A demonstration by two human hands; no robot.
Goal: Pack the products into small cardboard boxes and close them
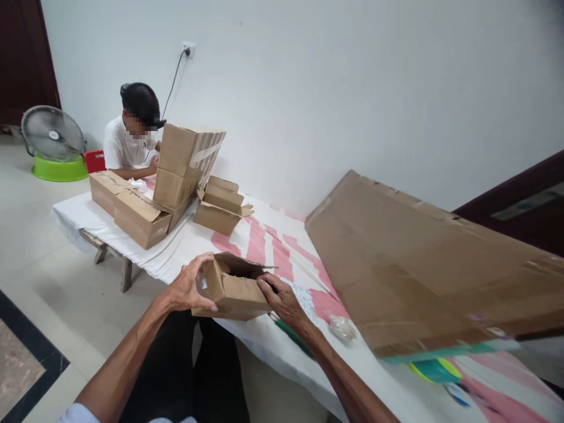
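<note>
A small brown cardboard box (240,296) is held over the near edge of the cloth-covered table, its top partly open with one flap raised at the back. My left hand (191,285) grips the box's left end, thumb along the lower front and fingers up over the top corner. At the right end, my right hand (282,299) is closed on the box's upper edge, fingers curled by the opening. The inside of the box is dark, so its contents cannot be made out.
An open cardboard box (218,217) stands beyond my hands. Stacked boxes (176,158) and low boxes (132,211) are at the left, beside a co-worker (126,144). A large cardboard sheet (423,270) leans at the right. A clear tape roll (341,328) lies on the tablecloth (264,341).
</note>
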